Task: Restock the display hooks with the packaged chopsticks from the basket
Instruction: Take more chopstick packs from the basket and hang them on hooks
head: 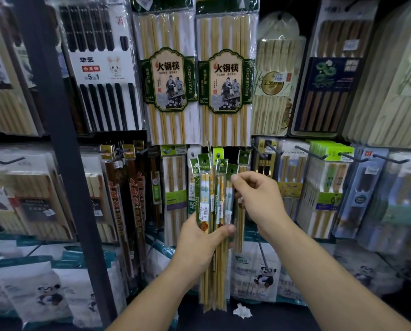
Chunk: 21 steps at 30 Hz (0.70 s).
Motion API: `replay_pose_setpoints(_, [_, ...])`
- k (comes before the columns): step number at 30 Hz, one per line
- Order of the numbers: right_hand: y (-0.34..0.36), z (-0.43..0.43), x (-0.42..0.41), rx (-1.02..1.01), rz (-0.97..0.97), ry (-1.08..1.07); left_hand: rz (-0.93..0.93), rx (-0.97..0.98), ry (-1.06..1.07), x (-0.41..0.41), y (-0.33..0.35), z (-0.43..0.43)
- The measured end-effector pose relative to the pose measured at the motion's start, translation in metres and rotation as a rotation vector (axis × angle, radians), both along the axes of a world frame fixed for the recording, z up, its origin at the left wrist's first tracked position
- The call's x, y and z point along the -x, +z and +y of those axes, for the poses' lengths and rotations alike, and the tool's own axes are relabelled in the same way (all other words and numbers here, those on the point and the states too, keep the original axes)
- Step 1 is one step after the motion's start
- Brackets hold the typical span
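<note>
- Chopstick packs (208, 211) centre frame, bundle gripped in left hand (199, 247).
- Right hand (257, 199) pinches one pack's header.
- Risk: loose bundle fans out, packs may slip while threading.

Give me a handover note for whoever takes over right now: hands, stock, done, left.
Left hand: grips a bundle of chopstick packs upright in front of the hooks.
Right hand: pinches the top of one pack at the bundle's right edge.
Done: cannot tell; the basket is out of view.
Left: hang that pack on a hook, probably, then the rest of the bundle.
</note>
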State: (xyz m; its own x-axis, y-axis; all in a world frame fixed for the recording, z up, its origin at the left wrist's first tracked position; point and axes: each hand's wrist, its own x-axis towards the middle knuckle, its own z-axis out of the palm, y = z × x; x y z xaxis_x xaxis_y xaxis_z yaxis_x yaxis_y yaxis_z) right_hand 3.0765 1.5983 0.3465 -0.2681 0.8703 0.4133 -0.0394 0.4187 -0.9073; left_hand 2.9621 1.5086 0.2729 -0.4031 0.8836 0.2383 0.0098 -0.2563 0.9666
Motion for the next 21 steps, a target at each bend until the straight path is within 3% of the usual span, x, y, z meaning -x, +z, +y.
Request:
replay_pose_setpoints(4, [0.006, 0.012, -0.003, 0.085, 0.122, -0.082, 0.142, 0.009, 0.078, 0.005, -0.003, 0.001])
replay_pose_setpoints(9, [0.01, 0.023, 0.0, -0.077, 0.076, -0.183, 0.036, 0.014, 0.04, 0.008, -0.002, 0.002])
replay_pose_setpoints(21, [0.01, 0.048, 0.012, -0.026, 0.091, -0.241, -0.007, 0.035, -0.027, 0.008, -0.007, 0.004])
